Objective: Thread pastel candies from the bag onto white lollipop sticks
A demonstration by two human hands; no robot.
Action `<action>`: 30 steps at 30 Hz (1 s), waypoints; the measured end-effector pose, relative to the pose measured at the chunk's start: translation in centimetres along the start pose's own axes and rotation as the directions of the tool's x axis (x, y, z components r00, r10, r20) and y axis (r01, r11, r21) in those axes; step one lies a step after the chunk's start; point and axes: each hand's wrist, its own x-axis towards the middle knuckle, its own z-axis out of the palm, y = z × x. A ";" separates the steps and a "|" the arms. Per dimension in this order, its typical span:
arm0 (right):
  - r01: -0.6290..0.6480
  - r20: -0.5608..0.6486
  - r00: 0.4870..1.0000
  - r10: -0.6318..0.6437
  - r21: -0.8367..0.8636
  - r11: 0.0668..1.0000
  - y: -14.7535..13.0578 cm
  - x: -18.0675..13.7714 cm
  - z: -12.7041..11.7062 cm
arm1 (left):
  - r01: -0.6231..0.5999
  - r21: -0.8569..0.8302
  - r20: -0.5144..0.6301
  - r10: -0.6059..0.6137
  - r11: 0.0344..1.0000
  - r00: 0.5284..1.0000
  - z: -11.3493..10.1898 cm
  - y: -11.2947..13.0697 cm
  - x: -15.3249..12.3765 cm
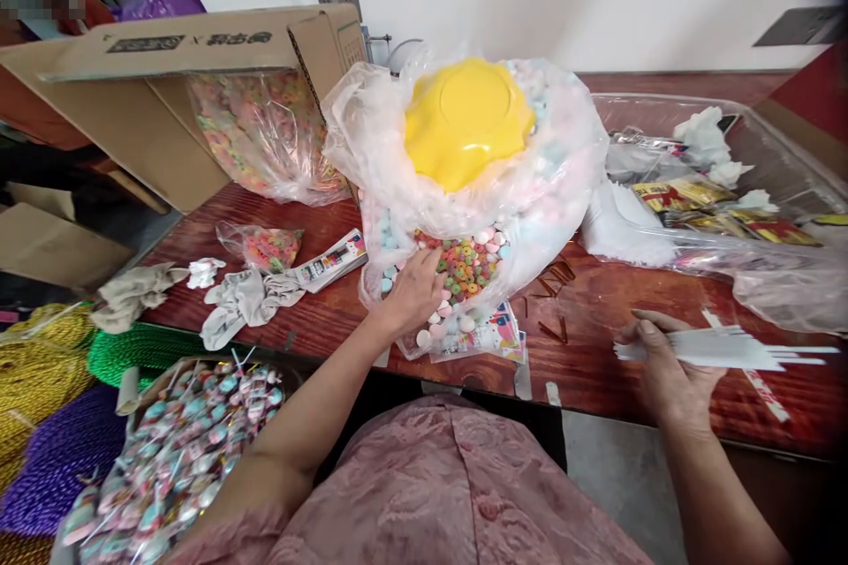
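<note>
My left hand (415, 290) reaches into the open mouth of a big clear plastic bag (563, 194) and rests, fingers curled, on the pile of coloured ring candies and round pastel sweets (464, 269); what the fingers hold is hidden. A yellow bowl (467, 119) lies upside down on top of the bag. My right hand (659, 362) grips a bundle of white sticks (735, 349) that point right over the red-brown table (596, 362). Small printed packets (494, 335) lie under the bag's front edge.
A cardboard box (152, 97) with a bag of ring candy (265, 132) stands at the back left. A small candy bag (265, 245), cloth gloves (242, 300) and a printed strip (331, 260) lie left. A basket of wrapped lollipops (178, 450) sits below; a clear tray (788, 168) right.
</note>
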 end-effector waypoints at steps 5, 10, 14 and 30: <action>0.108 0.064 0.993 -0.102 -0.095 0.990 1.2 -0.2 1.2 | -0.046 -0.014 -0.102 0.045 0.999 0.994 4.0 2.2 3.0; 0.178 0.189 0.971 -0.145 -0.175 0.968 2.0 -0.1 1.7 | -0.315 0.024 -0.100 0.316 0.949 0.943 5.9 3.1 2.6; 0.149 0.193 0.974 -0.119 -0.152 0.977 0.9 -0.1 2.0 | -0.345 -0.044 -0.170 0.333 0.938 0.927 4.4 2.0 1.9; -0.027 -0.018 0.999 0.033 0.254 0.967 -0.8 0.3 1.7 | 0.144 -0.052 0.026 -0.142 0.988 0.989 -0.8 -2.0 -5.3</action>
